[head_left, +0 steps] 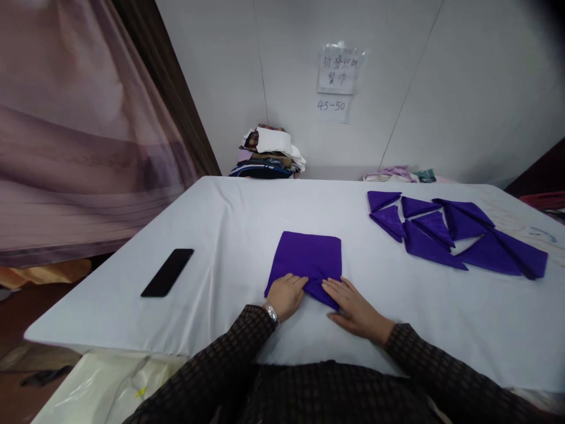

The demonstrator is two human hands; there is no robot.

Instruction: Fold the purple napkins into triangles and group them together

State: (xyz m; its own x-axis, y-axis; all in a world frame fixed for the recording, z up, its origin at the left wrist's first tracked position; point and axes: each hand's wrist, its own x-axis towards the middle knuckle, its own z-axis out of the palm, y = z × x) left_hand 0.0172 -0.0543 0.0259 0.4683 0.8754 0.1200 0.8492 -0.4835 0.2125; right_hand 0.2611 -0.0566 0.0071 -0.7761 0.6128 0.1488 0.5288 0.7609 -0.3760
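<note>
A purple cloth napkin (309, 253), folded to a rough square, lies on the white-covered table in front of me. Its near edge is rumpled between my hands. My left hand (286, 294), with a silver watch on the wrist, is at the near left part of the napkin, fingers bent and closed on the cloth; the thumb is hidden. At the near right corner, my right hand (355, 309) rests with its fingers stretched out over the cloth and its thumb apart on the table.
Several folded purple napkins (435, 253) lie at the table's right. A black phone (168, 272) is on the left. Stacked fabrics (269, 154) stand behind the far edge, below a handwritten sign (338, 70) on the wall. A pinkish curtain (88, 129) hangs at the left.
</note>
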